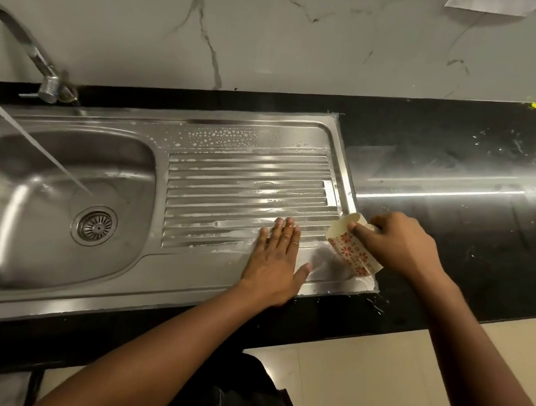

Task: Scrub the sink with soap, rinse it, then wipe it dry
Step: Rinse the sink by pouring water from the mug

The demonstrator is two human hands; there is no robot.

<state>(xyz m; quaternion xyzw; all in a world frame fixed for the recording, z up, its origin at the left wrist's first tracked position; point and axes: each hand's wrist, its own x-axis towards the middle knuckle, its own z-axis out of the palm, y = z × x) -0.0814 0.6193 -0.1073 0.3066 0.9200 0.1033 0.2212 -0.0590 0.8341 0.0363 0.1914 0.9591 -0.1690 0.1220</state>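
Grey-veined white marble wall (277, 38) at twelve o'clock; glossy black bench (464, 150) below it; cream floor tiles (372, 395) at five o'clock.

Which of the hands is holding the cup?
The right hand grips the flowered cup; the left hand lies flat on the drainboard, empty.

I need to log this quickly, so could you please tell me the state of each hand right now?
Left hand: open, flat on the drainboard.
Right hand: holding the tipped patterned cup.
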